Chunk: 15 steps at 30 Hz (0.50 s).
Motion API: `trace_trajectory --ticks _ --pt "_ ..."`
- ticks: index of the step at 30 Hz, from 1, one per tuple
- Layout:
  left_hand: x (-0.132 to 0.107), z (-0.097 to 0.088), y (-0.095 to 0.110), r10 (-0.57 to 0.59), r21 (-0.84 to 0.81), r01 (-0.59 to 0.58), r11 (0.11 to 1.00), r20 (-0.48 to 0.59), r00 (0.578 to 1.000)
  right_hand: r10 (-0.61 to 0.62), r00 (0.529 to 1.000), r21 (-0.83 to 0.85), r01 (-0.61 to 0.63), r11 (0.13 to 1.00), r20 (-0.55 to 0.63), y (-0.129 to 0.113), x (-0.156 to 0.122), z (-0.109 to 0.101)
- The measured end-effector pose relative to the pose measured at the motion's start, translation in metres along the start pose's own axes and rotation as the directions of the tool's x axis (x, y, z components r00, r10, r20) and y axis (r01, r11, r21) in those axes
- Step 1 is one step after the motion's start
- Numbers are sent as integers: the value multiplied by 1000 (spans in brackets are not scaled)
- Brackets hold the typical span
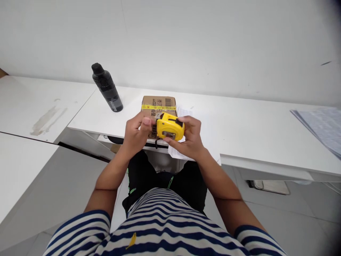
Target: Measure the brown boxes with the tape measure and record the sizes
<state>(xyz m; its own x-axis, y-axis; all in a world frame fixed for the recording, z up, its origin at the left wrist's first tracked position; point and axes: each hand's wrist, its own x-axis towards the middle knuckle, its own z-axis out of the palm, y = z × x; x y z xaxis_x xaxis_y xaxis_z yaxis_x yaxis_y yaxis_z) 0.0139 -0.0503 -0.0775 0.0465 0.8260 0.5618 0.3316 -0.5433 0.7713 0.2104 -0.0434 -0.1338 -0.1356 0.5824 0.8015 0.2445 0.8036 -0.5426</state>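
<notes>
A yellow tape measure (170,127) with black trim is held up in front of me, over the front edge of the desk. My right hand (191,137) grips its case from the right, thumb below and fingers above. On the other side, my left hand (138,133) has thumb and fingers closed at the tape's mouth, where a short silvery piece shows. Whether it pinches the tape's end or the case is hard to see. Behind the tape measure sits a cardboard box (158,102) with yellow tape across its top, partly covered by my hands.
A black bottle (108,89) stands on the white desk (250,131), left of the box. Printed paper sheets (183,151) lie beside and under the box, reaching past the desk edge. More papers (323,128) lie at far right. A wall (186,46) rises behind.
</notes>
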Motion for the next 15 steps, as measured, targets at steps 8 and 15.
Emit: trace_trajectory --ticks 8,15 --pt "27 -20 8 -304 -180 360 916 277 911 -107 978 -118 130 985 180 0 20 -30" --pt "62 -54 -72 -564 -359 517 777 -32 825 142 977 -300 -90 950 158 38 45 -102"
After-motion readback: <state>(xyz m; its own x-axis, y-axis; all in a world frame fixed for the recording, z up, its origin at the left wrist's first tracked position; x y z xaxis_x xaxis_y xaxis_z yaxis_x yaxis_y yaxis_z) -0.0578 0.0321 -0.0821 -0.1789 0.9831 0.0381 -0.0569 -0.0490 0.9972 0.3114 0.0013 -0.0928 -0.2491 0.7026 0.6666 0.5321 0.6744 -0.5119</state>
